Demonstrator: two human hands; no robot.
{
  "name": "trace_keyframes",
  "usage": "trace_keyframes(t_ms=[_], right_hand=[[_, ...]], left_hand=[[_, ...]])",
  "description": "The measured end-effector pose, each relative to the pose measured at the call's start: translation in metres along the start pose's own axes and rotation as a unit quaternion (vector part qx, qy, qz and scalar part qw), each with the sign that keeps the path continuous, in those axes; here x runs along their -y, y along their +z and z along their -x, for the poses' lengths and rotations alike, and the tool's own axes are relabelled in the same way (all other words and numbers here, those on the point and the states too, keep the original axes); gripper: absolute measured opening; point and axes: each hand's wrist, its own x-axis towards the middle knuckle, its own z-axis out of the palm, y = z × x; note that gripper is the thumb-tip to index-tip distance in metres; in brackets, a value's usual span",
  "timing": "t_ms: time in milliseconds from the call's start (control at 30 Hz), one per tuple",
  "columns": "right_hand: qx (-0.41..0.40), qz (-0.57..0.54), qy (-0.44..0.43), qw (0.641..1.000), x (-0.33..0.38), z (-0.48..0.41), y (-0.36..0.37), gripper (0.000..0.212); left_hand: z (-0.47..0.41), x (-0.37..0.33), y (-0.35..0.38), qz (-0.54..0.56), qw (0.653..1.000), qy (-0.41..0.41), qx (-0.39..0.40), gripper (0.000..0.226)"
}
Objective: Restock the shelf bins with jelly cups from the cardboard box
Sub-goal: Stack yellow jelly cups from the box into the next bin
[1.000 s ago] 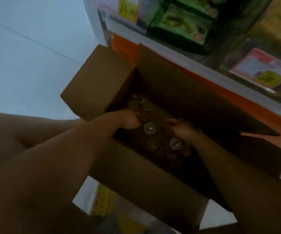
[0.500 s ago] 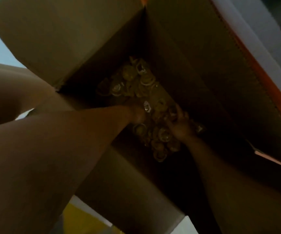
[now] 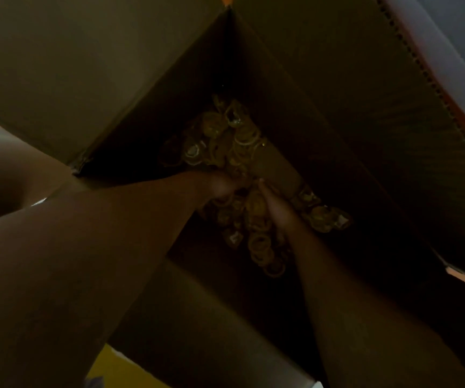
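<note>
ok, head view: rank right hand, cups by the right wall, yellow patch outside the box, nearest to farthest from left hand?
1. right hand: just right of the left hand, nearly touching.
2. cups by the right wall: farther right, inside the box.
3. yellow patch: lower left, outside the box.

Tall cardboard box [image 3: 337, 93] walls hem the jelly cups [image 3: 225, 135]; only the open top gives passage.
</note>
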Motion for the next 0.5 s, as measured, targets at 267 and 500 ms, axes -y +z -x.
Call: trace_keyframes(t_ms=[267, 500], right_hand=[[0.101, -0.232, 0.098, 0.962, -0.011, 0.018, 0.007, 0.03], [0.122, -0.34, 0.069, 0.93, 0.007, 0.052, 0.01, 0.049]], left_hand=[[0.003, 0.001, -0.005, 0.038, 0.999, -0.021, 0.018, 0.063], [0.02, 0.005, 0.006, 0.041, 0.998, 0.037, -0.002, 0.05]])
